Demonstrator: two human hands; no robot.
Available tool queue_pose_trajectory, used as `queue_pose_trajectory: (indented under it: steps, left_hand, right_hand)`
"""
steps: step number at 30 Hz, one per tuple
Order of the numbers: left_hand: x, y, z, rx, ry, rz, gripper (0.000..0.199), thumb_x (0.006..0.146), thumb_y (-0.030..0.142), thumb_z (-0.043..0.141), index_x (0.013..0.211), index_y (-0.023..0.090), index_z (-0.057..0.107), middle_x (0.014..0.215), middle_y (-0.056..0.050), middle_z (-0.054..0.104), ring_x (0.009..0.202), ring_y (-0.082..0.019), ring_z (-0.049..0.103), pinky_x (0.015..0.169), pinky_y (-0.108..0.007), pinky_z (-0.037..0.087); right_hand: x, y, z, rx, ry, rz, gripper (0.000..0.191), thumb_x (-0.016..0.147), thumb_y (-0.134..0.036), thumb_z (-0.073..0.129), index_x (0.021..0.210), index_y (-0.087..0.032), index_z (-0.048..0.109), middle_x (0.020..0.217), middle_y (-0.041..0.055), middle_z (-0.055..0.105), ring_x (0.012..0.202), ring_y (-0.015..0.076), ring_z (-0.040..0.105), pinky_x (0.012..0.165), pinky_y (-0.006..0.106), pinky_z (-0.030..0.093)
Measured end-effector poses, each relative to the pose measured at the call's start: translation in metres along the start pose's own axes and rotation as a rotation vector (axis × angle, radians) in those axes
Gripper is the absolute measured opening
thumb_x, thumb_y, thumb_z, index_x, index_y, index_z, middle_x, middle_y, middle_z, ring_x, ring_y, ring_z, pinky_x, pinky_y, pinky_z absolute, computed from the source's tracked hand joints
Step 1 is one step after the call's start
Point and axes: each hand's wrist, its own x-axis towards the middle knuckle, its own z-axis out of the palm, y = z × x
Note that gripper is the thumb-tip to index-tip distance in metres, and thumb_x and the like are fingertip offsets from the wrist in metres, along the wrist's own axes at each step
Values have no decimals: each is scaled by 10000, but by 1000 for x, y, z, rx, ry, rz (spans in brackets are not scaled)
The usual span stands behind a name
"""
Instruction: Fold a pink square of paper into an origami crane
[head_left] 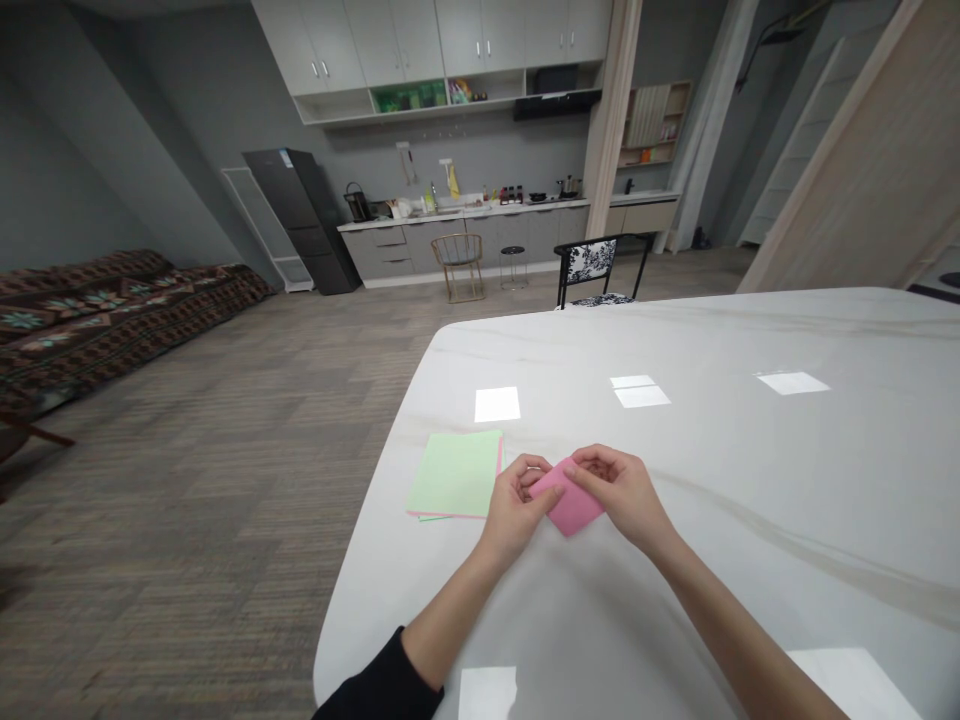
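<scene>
A small folded piece of pink paper (574,508) is held between both hands above the white table (720,450), one corner pointing toward me. My left hand (519,505) pinches its left side, thumb on top and fingers curled behind. At its upper right edge, my right hand (616,488) grips it with the thumb on the front face. Just left of my left hand lies a stack of square paper (456,472), light green on top with pink and green edges showing beneath.
The table's rounded left edge runs close beside the paper stack. Beyond the far edge stands a black-framed chair (592,265). Further back are a gold wire chair (459,262), a stool (513,262) and a kitchen counter (480,208). A patterned sofa (112,310) is at left.
</scene>
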Motion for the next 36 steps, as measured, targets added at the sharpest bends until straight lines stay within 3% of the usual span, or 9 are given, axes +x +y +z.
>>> queue_pose_trajectory:
  steps: [6,12,17,26,36]
  left_hand:
    - [-1,1,4,27,45,121,268,755,318,734,902,169,566,846,-27,638,772,-135,608,678,-217,440]
    - [0,-1,4,104,45,174,218,775,277,708,931,157,615,905,-66,656,876,-182,612,796,-279,468]
    - [-1,-1,3,174,42,184,200,787,255,682,963,167,645,945,-77,675,938,-216,619,857,-315,474]
    - [-1,1,5,160,73,178,197,779,272,686,940,164,647,922,-77,681,909,-213,628,848,-318,483]
    - [1,-3,3,98,71,156,188,777,282,697,908,160,639,900,-70,672,884,-194,625,838,-304,479]
  right_hand:
    - [-2,0,4,-10,2,-51,274,741,-410,748,758,-196,578,688,-9,596,650,145,550,603,260,423]
    - [-2,1,4,54,-33,23,277,741,-435,733,773,-189,610,670,-9,591,621,142,533,567,256,405]
    - [-1,4,6,81,-2,22,270,746,-440,717,803,-184,651,762,26,646,704,170,581,631,275,451]
    - [-2,10,13,110,86,22,312,701,-480,745,759,-187,658,719,29,654,660,171,583,607,284,463]
    - [-2,12,15,117,79,-7,326,679,-454,782,778,-190,619,705,7,616,644,152,560,590,264,442]
